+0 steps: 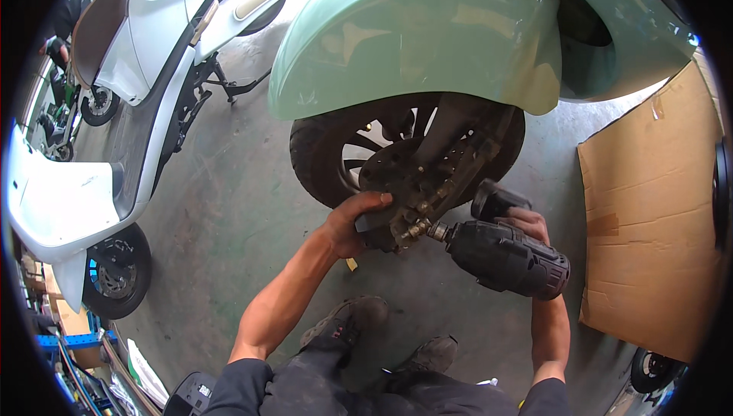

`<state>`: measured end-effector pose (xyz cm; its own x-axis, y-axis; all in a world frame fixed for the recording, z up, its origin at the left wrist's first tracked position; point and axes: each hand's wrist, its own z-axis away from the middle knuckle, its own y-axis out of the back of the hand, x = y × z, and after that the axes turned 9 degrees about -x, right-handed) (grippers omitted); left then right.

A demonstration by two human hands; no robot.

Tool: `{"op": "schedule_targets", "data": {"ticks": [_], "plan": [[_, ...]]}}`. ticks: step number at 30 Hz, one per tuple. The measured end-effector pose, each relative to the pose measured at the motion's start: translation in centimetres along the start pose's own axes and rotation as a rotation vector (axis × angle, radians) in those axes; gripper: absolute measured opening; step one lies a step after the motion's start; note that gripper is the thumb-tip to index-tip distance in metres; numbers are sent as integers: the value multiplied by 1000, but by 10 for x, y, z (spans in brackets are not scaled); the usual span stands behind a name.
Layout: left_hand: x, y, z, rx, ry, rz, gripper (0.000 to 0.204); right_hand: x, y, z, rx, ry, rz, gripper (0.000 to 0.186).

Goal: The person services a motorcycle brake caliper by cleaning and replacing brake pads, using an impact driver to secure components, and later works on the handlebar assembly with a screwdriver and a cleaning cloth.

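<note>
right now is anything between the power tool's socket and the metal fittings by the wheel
Nothing visible: the power tool in the right hand has its socket right up at the metal fittings. The left hand sits to their left, clear of that line.

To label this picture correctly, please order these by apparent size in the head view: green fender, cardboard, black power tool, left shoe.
1. Green fender and cardboard: both look similarly large, so I leave them unranked.
2. Black power tool
3. Left shoe, visible part only

Dark short sleeves (243,387), bare forearms (286,301), bare hands (347,227), dark trousers (324,393), dark shoes (365,312)
</note>
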<state>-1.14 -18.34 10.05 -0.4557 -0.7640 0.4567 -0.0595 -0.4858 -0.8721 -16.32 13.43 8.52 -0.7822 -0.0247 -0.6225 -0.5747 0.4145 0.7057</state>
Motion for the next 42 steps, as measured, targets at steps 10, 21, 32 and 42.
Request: {"op": "schedule_targets", "data": {"ticks": [10,21,32,42], "plan": [[-19,7,-8,112,-310,-441,73,-71,-51,24,352,-861,-1498,36],[-19,14,-14,98,-307,-430,81,-57,-39,19,303,-846,-1385,33],[-27,13,-17,90,-312,-395,75,-53,-32,23,226,-888,-1191,31],[-30,12,-17,95,-284,-357,76,-48,-30,22,229,-922,-1201,36]]}}
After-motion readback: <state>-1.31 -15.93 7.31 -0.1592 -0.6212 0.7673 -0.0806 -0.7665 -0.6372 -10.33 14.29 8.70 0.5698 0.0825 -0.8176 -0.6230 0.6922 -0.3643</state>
